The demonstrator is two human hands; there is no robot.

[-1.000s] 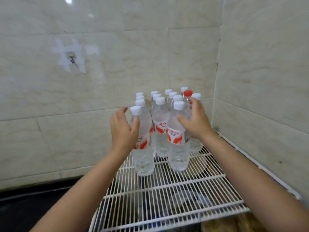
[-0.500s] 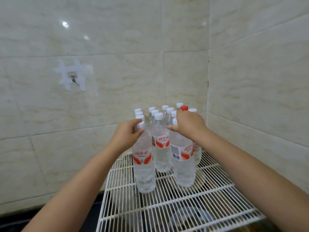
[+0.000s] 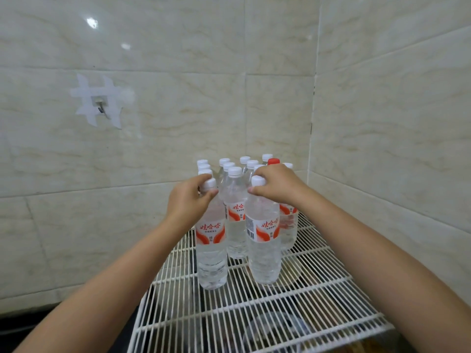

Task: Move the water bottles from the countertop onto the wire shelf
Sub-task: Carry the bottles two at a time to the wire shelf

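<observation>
Several clear water bottles with white caps and red-and-white labels stand upright in rows on the white wire shelf (image 3: pixel 280 309), packed toward the tiled corner. One bottle at the back has a red cap (image 3: pixel 273 161). My left hand (image 3: pixel 188 200) grips the neck of the front left bottle (image 3: pixel 211 253), just under its cap. My right hand (image 3: pixel 277 186) is closed around the neck of the front right bottle (image 3: pixel 263 250). Both front bottles rest with their bases on the wires.
Tiled walls meet in a corner right behind the bottles. A metal hook (image 3: pixel 100 108) held by white tape is stuck on the left wall. Dark objects show dimly through the wires below the shelf. A dark countertop edge (image 3: pixel 38 319) lies at lower left.
Both hands slid up from the bottle bodies to the necks near the caps. The view has tilted upward, so the shelf sits lower in the frame. The bottles stay standing on the shelf.
</observation>
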